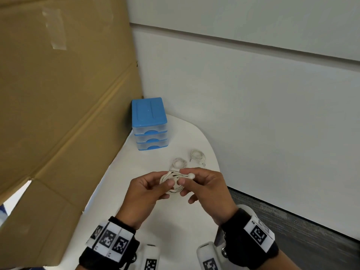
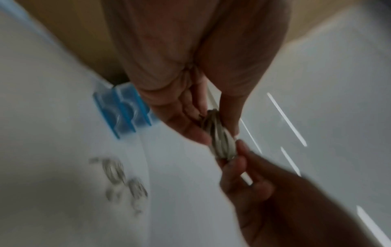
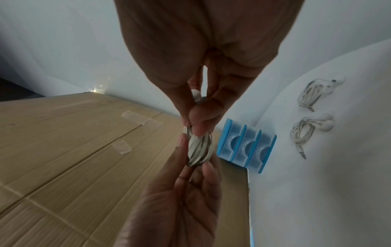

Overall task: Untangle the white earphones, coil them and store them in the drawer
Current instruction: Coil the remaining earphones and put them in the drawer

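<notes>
A coil of white earphones (image 1: 172, 183) is held above the white table (image 1: 165, 221) between both hands. My left hand (image 1: 168, 189) pinches the coil's left side between thumb and fingers. My right hand (image 1: 185, 178) pinches its right side, where an earbud (image 1: 191, 175) sticks out by the fingertips. The right wrist view shows the coil (image 3: 198, 148) edge-on between the two sets of fingertips; the left wrist view shows the same coil (image 2: 220, 138), blurred. The blue three-drawer unit (image 1: 149, 123) stands at the table's back corner with all drawers shut.
Two other coiled white earphones (image 1: 179, 163) (image 1: 197, 155) lie on the table between my hands and the drawer unit. A large cardboard box (image 1: 58, 94) walls off the left side. A white wall panel (image 1: 253, 114) runs close behind the table's curved right edge.
</notes>
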A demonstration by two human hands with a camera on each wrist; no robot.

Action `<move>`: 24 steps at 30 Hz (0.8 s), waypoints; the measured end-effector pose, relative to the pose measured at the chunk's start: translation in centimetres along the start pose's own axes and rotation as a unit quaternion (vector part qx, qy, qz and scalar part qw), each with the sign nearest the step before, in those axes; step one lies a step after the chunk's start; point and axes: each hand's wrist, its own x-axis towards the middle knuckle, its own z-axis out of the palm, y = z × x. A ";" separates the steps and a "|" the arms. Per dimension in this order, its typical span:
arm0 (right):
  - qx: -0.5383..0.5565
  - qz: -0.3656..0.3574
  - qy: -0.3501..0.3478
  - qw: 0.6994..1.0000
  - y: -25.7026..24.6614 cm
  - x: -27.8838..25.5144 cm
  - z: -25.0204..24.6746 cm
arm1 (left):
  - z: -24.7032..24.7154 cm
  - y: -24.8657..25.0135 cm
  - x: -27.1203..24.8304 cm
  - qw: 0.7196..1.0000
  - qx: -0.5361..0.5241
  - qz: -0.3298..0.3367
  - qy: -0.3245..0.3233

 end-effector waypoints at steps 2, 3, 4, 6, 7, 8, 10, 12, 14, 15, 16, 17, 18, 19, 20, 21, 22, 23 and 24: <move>0.003 0.012 -0.009 1.000 -0.1 0.9 -0.2 | 0.0 0.1 0.4 0.998 0.033 0.046 0.040; 0.004 0.018 -0.016 1.000 -0.2 1.3 -0.1 | 0.0 0.0 0.7 0.996 0.034 0.058 0.057; 0.005 0.023 -0.026 0.999 -0.3 1.9 -0.1 | -0.1 -0.1 1.0 0.995 0.033 0.064 0.072; 0.001 0.029 -0.043 0.999 -0.5 2.9 0.1 | -0.4 -0.3 1.9 0.993 0.035 0.066 0.093; 0.000 0.034 -0.050 0.998 -0.5 3.4 0.2 | -0.6 -0.4 2.4 0.993 0.038 0.062 0.096; 0.000 0.040 -0.053 0.998 -0.4 4.0 0.3 | -0.8 -0.5 2.9 0.993 0.040 0.054 0.098; 0.003 0.057 -0.051 0.997 -0.2 5.2 0.4 | -1.1 -0.7 4.1 0.993 0.045 0.038 0.099; 0.004 0.078 -0.050 0.996 0.2 6.6 0.4 | -1.5 -1.0 5.3 0.994 0.055 0.018 0.093; -0.004 0.089 -0.052 0.995 0.4 8.0 0.2 | -1.7 -1.1 6.8 0.994 0.071 0.001 0.080; -0.011 0.093 -0.052 0.994 0.4 8.7 0.1 | -1.8 -1.2 7.5 0.994 0.075 -0.012 0.075; -0.017 0.094 -0.049 0.994 0.4 9.5 0.0 | -1.8 -1.1 8.3 0.994 0.072 -0.027 0.075; -0.023 0.094 -0.042 0.994 0.4 10.4 -0.1 | -1.8 -1.1 9.2 0.993 0.067 -0.042 0.083; -0.027 0.093 -0.032 0.995 0.3 11.3 -0.1 | -1.8 -0.9 10.0 0.992 0.056 -0.057 0.101; -0.030 0.091 -0.020 0.995 0.2 12.3 -0.2 | -1.9 -0.7 10.9 0.989 0.044 -0.067 0.127; -0.033 0.084 -0.008 0.996 0.0 13.2 -0.3 | -2.1 -0.4 11.9 0.985 0.036 -0.069 0.154; -0.037 0.077 0.004 0.996 -0.2 14.0 -0.4 | -2.4 -0.2 12.9 0.981 0.033 -0.066 0.178; -0.041 0.070 0.013 0.997 -0.4 14.7 -0.6 | -2.6 0.1 14.0 0.978 0.034 -0.068 0.195; -0.046 0.065 0.021 0.997 -0.7 15.3 -0.7 | -2.9 0.4 15.1 0.975 0.032 -0.083 0.203; -0.054 0.061 0.026 0.996 -0.9 15.7 -0.9 | -3.1 0.6 16.1 0.973 0.017 -0.111 0.201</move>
